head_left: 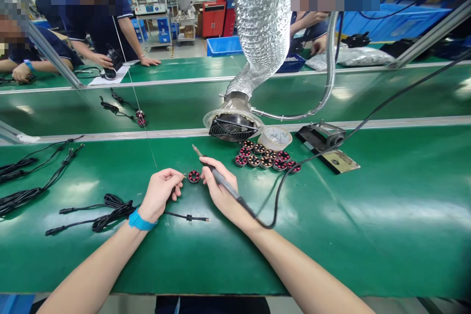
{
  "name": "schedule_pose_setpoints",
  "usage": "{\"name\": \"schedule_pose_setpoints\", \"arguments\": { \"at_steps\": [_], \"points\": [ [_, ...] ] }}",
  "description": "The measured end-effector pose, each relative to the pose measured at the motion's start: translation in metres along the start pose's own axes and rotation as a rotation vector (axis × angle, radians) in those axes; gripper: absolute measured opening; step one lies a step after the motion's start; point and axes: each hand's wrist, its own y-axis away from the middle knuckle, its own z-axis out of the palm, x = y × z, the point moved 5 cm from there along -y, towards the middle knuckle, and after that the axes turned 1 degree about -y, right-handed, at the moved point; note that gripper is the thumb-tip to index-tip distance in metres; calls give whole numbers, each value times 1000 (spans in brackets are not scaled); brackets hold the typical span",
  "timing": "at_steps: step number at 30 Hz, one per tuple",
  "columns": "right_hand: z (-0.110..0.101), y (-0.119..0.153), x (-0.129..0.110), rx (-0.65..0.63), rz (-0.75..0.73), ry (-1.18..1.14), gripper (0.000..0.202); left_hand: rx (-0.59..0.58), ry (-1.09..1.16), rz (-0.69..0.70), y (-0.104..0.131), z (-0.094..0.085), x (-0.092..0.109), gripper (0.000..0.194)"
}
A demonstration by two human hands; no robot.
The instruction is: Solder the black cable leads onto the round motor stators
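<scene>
Soldering iron [226, 184]: one, grey, clasped in the right hand [221, 194] like a pen, tip pointing up, far and left; black cord trailing near, then off to the far right. Left hand [160, 194]: thumb and fingers pinched on a gold-coloured tip [184, 176], remainder concealed by the hand; blue wristband [141, 221] at the wrist. Coil ring [194, 176]: one, red and black, lying on the green bench [294, 260] between the two hands, just beside the pinched tip.

Ring cluster [265, 155]: similar rings, red or copper-coloured, grouped to the right and farther off. Tape roll [275, 138]: one, pale, at the cluster's far side. Metal stand [326, 140]: one, right of the roll. Fan hood [233, 125]: one, under a silver duct [263, 19], above the bench's far part. Black cables [114, 213]: coiled, left, near the left wrist; further coils [27, 189] at far left. Co-worker [99, 24]: standing beyond the partition, one hand at a black device [114, 61].
</scene>
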Motion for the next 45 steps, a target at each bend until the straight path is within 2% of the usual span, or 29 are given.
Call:
{"name": "schedule_pose_setpoints", "arguments": {
  "at_steps": [6,25,33,45],
  "points": [
    [-6,2,-5,-24,-10,-26,22,28,-17,6,2,3,3,20],
    [0,5,-5,-100,13,-106,22,26,-14,29,2,3,1,24],
    [-3,6,1,-24,67,-137,23,21,-10,33,1,3,1,24],
    [-2,4,-4,-51,37,-119,21,16,-15,25,1,3,1,22]
  ]
}}
